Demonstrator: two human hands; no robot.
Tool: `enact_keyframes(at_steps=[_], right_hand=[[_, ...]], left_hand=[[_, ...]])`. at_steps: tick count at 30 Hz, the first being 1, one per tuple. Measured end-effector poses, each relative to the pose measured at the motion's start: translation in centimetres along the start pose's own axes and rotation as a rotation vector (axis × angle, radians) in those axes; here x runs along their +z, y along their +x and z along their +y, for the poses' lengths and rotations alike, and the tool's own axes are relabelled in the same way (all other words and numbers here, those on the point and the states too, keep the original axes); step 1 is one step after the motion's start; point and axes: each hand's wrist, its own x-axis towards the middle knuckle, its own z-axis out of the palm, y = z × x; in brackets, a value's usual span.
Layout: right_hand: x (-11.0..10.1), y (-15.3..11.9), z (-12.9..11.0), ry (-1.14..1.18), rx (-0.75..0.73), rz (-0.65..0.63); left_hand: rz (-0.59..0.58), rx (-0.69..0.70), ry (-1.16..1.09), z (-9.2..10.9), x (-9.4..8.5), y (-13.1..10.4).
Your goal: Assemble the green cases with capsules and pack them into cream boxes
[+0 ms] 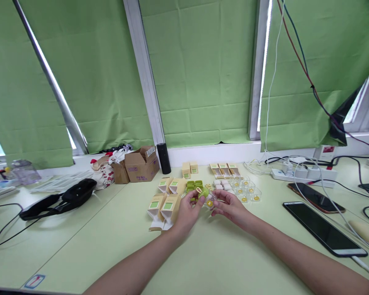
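Near the middle of the table, my left hand (190, 209) grips a green cap (204, 192) with a small pale loop on it. My right hand (230, 206) has its fingers closed round a small clear container (210, 201) with a yellow spot inside, right against the green cap. Just behind the hands are green square pieces (190, 186), pale pink blocks (222, 184) and several clear cups with yellow centres (246, 189). Open cream boxes with green labels (169, 207) lie left of my left hand.
Further back stand small cream boxes (190, 169), more opened boxes (225, 169), a black cylinder (164, 158) and a cardboard box (142, 164). Black goggles (76, 194) lie left. Phones (324, 227) and a power strip (304, 175) with trailing cables are on the right.
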Motion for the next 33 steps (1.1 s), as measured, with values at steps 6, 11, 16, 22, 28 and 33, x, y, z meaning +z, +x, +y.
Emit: enact_keyframes(at_steps=[6,11,16,22,28,33], right_hand=[[-0.06,0.06,0.09,-0.001,0.0,-0.007],[0.11,0.02,0.06,0.007,-0.009,-0.007],[0.09,-0.02,-0.06,0.002,0.006,-0.006],[-0.25,0.06,0.3,0.003,0.015,0.009],[-0.39,0.1,0.63,-0.004,0.015,-0.012],[-0.46,0.08,0.68,-0.019,0.014,-0.029]], left_hand=[[-0.02,-0.001,-0.003,-0.04,-0.03,-0.09],[-0.023,0.009,0.001,-0.22,-0.05,-0.13],[-0.013,0.01,-0.016,-0.22,-0.04,-0.08],[-0.028,0.003,-0.002,-0.05,0.0,-0.25],[-0.036,-0.012,0.034,0.17,0.07,-0.23],[-0.018,-0.019,0.051,-0.05,0.1,-0.1]])
